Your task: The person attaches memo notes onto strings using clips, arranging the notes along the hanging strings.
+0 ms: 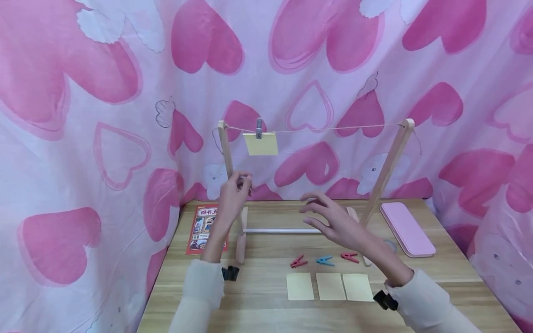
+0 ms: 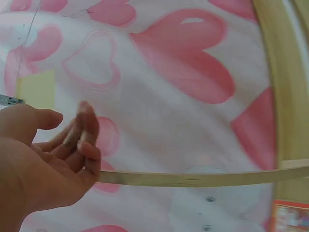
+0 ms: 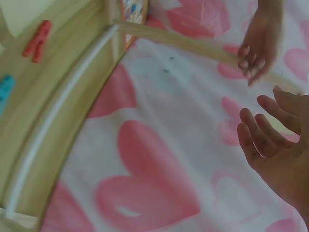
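A wooden frame has a left post (image 1: 228, 162) and a right post (image 1: 389, 171) with a string (image 1: 333, 129) stretched between them. A grey clip (image 1: 259, 128) pins one yellow note (image 1: 261, 144) to the string. My left hand (image 1: 240, 183) hovers by the left post with loosely bent fingers and holds nothing; in the left wrist view that hand (image 2: 72, 145) is relaxed. My right hand (image 1: 320, 209) floats with spread fingers above the table, empty. A red peg (image 1: 298, 262), a blue peg (image 1: 325, 261) and another red peg (image 1: 350, 256) lie above three yellow notes (image 1: 330, 286).
A pink flat case (image 1: 407, 229) lies at the right of the wooden table (image 1: 258, 305). A red booklet (image 1: 203, 230) lies at the left. A white rod (image 1: 279, 230) joins the frame's feet. Pink heart-print cloth (image 1: 104, 138) hangs behind and at both sides.
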### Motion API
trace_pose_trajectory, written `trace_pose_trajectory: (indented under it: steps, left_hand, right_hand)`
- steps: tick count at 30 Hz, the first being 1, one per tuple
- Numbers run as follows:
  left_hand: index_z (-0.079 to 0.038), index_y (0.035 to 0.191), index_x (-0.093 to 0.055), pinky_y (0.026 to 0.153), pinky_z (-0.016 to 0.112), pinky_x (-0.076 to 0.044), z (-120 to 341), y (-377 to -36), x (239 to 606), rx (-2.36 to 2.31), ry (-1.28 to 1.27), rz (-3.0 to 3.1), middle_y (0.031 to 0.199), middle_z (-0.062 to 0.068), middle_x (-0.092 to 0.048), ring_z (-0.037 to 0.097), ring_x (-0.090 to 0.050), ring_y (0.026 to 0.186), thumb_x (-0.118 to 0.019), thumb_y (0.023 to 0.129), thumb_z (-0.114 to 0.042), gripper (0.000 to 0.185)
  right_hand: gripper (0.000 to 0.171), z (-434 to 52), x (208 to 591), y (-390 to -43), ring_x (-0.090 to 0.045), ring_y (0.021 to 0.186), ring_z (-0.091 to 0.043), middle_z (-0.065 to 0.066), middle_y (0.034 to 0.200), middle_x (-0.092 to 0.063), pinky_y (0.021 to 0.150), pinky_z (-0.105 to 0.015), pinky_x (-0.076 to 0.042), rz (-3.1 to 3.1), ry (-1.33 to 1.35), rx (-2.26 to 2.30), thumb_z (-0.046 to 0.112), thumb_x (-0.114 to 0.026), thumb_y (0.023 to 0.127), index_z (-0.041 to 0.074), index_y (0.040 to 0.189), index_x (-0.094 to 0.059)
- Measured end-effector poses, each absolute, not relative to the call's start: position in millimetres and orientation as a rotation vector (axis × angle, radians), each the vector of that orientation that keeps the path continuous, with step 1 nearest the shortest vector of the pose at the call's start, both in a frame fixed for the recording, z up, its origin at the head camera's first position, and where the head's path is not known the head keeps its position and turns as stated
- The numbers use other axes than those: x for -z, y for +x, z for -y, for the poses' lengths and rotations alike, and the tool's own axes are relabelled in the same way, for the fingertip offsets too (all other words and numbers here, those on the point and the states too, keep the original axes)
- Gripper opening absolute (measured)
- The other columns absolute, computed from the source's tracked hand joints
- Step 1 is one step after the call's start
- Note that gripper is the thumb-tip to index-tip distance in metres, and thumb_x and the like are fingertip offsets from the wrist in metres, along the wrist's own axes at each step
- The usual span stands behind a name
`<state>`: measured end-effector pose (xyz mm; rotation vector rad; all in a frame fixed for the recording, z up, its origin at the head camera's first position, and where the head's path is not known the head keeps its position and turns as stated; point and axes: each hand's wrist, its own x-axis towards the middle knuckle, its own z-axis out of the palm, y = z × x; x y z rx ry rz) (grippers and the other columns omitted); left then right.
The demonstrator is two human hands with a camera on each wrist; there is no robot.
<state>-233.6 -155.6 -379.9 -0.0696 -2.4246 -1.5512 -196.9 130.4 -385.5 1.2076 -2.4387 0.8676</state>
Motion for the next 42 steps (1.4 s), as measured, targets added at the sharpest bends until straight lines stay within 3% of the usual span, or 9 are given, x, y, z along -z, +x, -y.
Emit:
trace_pose_trajectory:
  steps: [5, 11, 17, 21, 25, 30, 35, 42]
  left_hand:
    - [-0.010, 0.127, -0.063, 0.078, 0.034, -0.059, 149, -202, 442, 1.409, -0.060, 2.565, 0.110, 0.011, -0.072, 0.024, -0.069, 0.096, -0.059, 0.101, -0.019, 0.027]
    - [-0.006, 0.144, -0.048, 0.096, 0.045, -0.055, 113, -159, 539, 1.447, -0.052, 2.731, 0.137, 0.018, -0.056, 0.030, -0.058, 0.116, -0.070, 0.094, -0.026, 0.058]
    - [-0.005, 0.134, -0.054, 0.095, 0.045, -0.044, 76, -129, 603, 1.215, 0.080, 2.906, 0.127, 0.016, -0.049, 0.027, -0.042, 0.114, -0.086, 0.076, -0.040, 0.074]
    - [-0.007, 0.127, -0.057, 0.092, 0.043, -0.037, 63, -125, 615, 1.021, 0.128, 2.901, 0.120, 0.013, -0.049, 0.026, -0.039, 0.107, -0.092, 0.063, -0.047, 0.083]
    - [-0.008, 0.123, -0.056, 0.089, 0.040, -0.037, 61, -126, 619, 0.910, 0.109, 2.890, 0.115, 0.011, -0.050, 0.024, -0.038, 0.102, -0.095, 0.057, -0.046, 0.085]
    - [-0.013, 0.118, -0.057, 0.088, 0.037, -0.035, 70, -124, 624, 0.944, 0.041, 2.899, 0.114, 0.007, -0.050, 0.020, -0.038, 0.101, -0.094, 0.060, -0.041, 0.074]
    - [-0.019, 0.108, -0.062, 0.091, 0.039, -0.033, 73, -122, 625, 1.042, -0.010, 2.887, 0.114, 0.004, -0.046, 0.020, -0.037, 0.104, -0.092, 0.064, -0.034, 0.055]
    - [-0.019, 0.098, -0.066, 0.093, 0.042, -0.035, 72, -120, 623, 1.033, -0.034, 2.926, 0.116, 0.004, -0.046, 0.021, -0.036, 0.105, -0.092, 0.066, -0.035, 0.045]
  right_hand:
    - [0.021, -145, 415, -194, -0.061, 0.119, -0.023, -0.010, 0.135, -0.057, 0.087, -0.036, -0.057, 2.464, 1.110, -0.881, 0.009, -0.071, 0.093, 0.015, 0.113, -0.069]
    - [0.023, -156, 452, -190, -0.061, 0.115, -0.026, -0.011, 0.132, -0.057, 0.085, -0.037, -0.059, 2.459, 1.069, -0.962, 0.003, -0.072, 0.091, 0.013, 0.111, -0.069]
    - [0.022, -159, 475, -183, -0.061, 0.116, -0.027, -0.011, 0.135, -0.056, 0.083, -0.035, -0.059, 2.540, 1.059, -0.995, 0.006, -0.070, 0.093, 0.014, 0.113, -0.069]
    - [0.021, -155, 493, -184, -0.065, 0.111, -0.025, -0.013, 0.133, -0.057, 0.083, -0.034, -0.060, 2.624, 1.010, -0.942, 0.006, -0.071, 0.092, 0.013, 0.113, -0.070]
    - [0.021, -146, 525, -189, -0.068, 0.103, -0.023, -0.011, 0.125, -0.062, 0.083, -0.037, -0.059, 2.680, 0.998, -0.736, 0.005, -0.076, 0.087, 0.008, 0.108, -0.070]
    - [0.032, -134, 569, -193, -0.065, 0.102, -0.029, -0.015, 0.117, -0.065, 0.083, -0.045, -0.056, 2.706, 1.019, -0.580, 0.002, -0.082, 0.078, 0.002, 0.108, -0.072]
    - [0.045, -125, 585, -193, -0.059, 0.107, -0.031, -0.016, 0.121, -0.063, 0.090, -0.049, -0.053, 2.776, 1.000, -0.521, 0.003, -0.085, 0.074, 0.004, 0.117, -0.071]
    - [0.041, -121, 597, -193, -0.056, 0.103, -0.026, -0.011, 0.116, -0.064, 0.086, -0.046, -0.052, 2.774, 1.019, -0.465, 0.006, -0.087, 0.072, 0.010, 0.111, -0.074]
